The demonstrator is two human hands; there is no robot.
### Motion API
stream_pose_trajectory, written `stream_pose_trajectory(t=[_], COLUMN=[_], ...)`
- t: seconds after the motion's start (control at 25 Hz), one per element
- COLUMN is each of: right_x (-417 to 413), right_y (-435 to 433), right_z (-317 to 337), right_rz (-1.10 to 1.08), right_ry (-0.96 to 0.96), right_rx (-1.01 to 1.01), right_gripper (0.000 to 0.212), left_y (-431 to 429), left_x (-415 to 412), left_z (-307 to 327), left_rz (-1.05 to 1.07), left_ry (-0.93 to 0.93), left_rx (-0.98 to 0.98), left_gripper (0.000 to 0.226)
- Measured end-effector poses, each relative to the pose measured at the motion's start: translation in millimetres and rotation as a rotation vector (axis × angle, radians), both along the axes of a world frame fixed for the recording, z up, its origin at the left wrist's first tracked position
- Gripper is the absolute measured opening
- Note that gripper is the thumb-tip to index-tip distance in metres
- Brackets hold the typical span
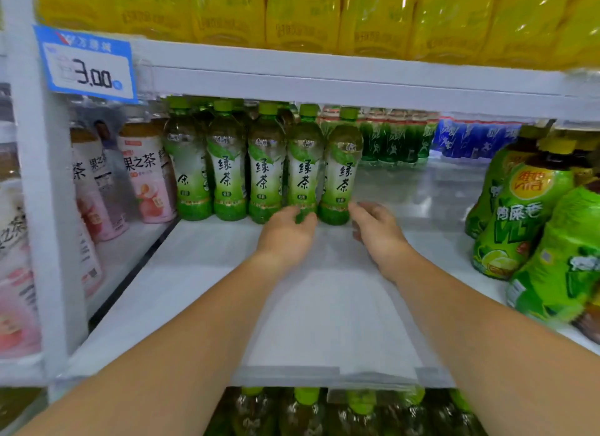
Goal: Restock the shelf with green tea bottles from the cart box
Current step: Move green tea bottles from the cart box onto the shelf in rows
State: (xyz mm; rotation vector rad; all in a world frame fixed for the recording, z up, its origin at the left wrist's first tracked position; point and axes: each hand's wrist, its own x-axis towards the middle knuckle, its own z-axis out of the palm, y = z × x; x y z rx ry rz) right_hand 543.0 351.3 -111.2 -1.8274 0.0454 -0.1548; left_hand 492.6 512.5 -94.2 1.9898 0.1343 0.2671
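Standing upright in row: green tea bottles (266, 166), green caps, white-green labels; left hand (287, 231) fingers touching one, right hand (376, 228) fingers loosely curled.

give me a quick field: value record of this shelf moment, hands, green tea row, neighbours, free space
left hand: fingers touching the base of the fourth green tea bottle, grip unclear
right hand: beside the base of the fifth green tea bottle, holding nothing
green tea row: five front bottles, upright, more behind
left neighbours: pink tea bottles
right neighbours: bright green lime drink bottles
shelf: bare in front of the row and to its right
price tag: reads 3.00
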Motion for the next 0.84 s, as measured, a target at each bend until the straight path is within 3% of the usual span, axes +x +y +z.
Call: stream_pose_trajectory(t=[0.2,0.32,0.56,0.84], right_x=[-70,-116,-220,-346], right_y=[-8,-24,-60,-87], right_z=[22,51,117,221], right_rz=[-0.013,0.013,0.060,-0.068], right_ry=[0.161,0.267,0.465,0.587], right_rx=[0.050,0.023,-0.056,0.074], right_gripper=[0.049,0.043,0.047,0.055], left_y=[8,4,-22,-54], left_x=[-50,-83,-159,-265], left_z=[23,53,125,218], left_rz=[-0.007,-0.018,-0.113,-0.309], left_ry=[0.179,0.333,0.567,0.738], left_rx=[-0.044,-0.058,-0.042,-0.038], left_gripper=[0.050,0.054,0.060,0.064])
